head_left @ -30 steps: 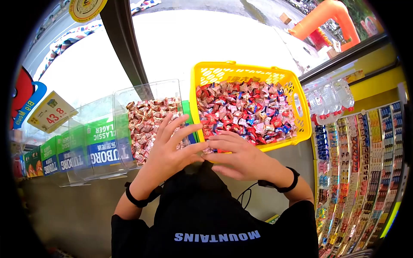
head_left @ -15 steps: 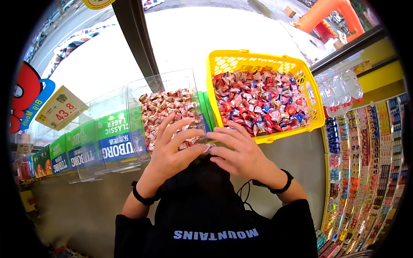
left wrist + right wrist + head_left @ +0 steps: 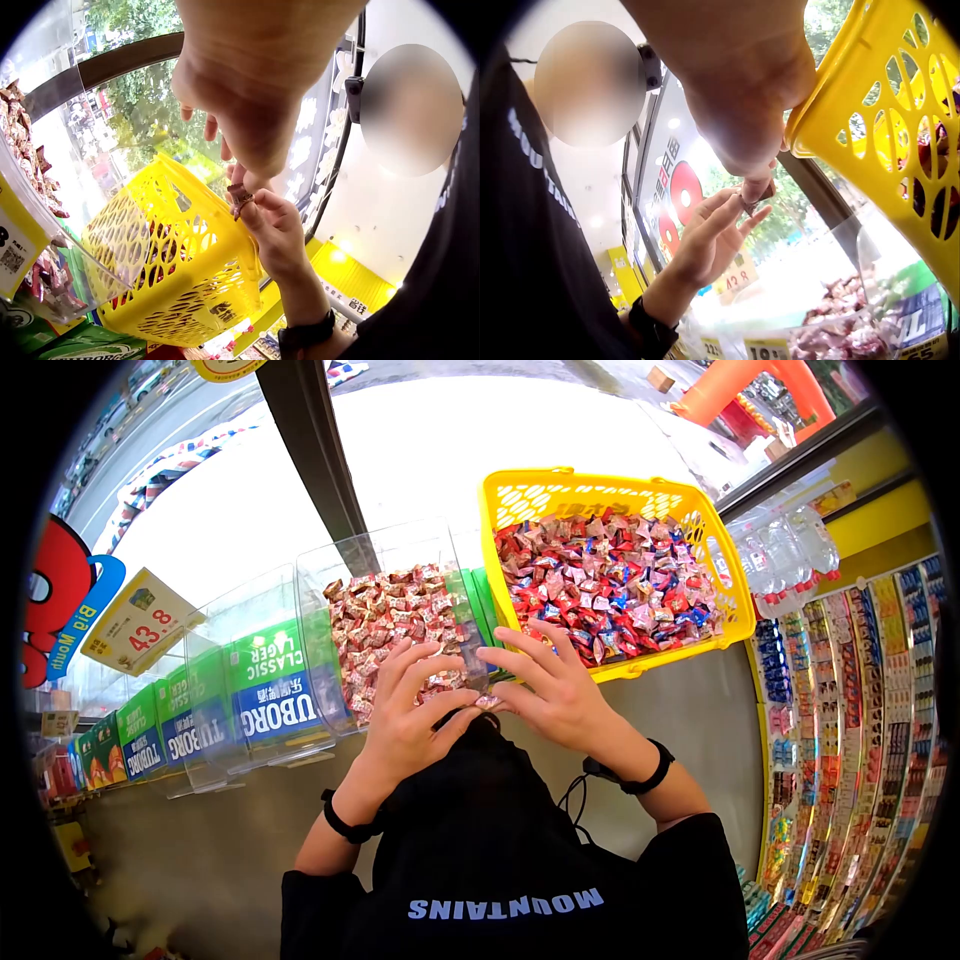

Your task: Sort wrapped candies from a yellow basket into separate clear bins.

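In the head view my left hand (image 3: 408, 722) and right hand (image 3: 562, 695) meet in front of the chest, thumbs and index fingertips close together. Between them is a small wrapped candy (image 3: 488, 702), pinched from both sides. The left wrist view shows its dark brownish wrapper (image 3: 240, 196) at the right hand's thumb and index finger; the other right fingers are loosely bent. Just beyond the right hand stands a yellow basket (image 3: 620, 678) heaped with red, pink and blue wrapped candies (image 3: 610, 590). Past the left hand, a clear bin (image 3: 330, 560) holds pinkish-brown wrapped candies (image 3: 390, 610).
Green and blue beer cartons (image 3: 270, 680) line the left behind clear bins. A price sign (image 3: 145, 622) stands at far left. Large water bottles (image 3: 790, 555) are right of the basket, above a shelf of small packets (image 3: 850, 740). A window frame (image 3: 315, 455) rises behind.
The view has shifted, so the basket and bins sit further right. Both hands stay together at the candy; the right index finger and thumb have drawn in closer to it.
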Tool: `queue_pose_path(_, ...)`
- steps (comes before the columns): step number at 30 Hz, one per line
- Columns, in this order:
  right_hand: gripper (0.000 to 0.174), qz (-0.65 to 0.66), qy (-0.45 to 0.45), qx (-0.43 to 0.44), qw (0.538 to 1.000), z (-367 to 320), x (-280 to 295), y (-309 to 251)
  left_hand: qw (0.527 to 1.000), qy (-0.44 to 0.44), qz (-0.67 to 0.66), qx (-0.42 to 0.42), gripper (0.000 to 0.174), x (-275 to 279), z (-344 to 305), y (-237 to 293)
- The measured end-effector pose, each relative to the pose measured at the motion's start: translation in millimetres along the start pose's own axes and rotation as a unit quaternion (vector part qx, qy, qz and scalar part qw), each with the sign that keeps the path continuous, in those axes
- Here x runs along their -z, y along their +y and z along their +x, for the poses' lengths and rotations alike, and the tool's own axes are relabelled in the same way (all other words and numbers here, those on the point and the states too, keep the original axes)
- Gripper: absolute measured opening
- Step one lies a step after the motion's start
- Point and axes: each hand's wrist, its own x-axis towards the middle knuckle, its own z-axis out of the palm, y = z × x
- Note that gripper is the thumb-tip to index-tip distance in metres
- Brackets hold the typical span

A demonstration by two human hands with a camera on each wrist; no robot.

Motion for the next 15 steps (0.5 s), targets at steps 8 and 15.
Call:
queue_pose_path(8, 0.016, -0.015, 0.002, -0.007, 1.0, 2.0, -3.1, -3.9, 0.999, -0.01, 0.031, -0.002, 0.025, -3.1, 1.0, -3.8)
queue_pose_path(15, 0.012, -0.051, -0.006, -0.044, 0.998, 5.3, -8.0, -7.0, 1.0, -0.007, 0.023, 0.017, 0.022, -5.7, -6.0, -21.2)
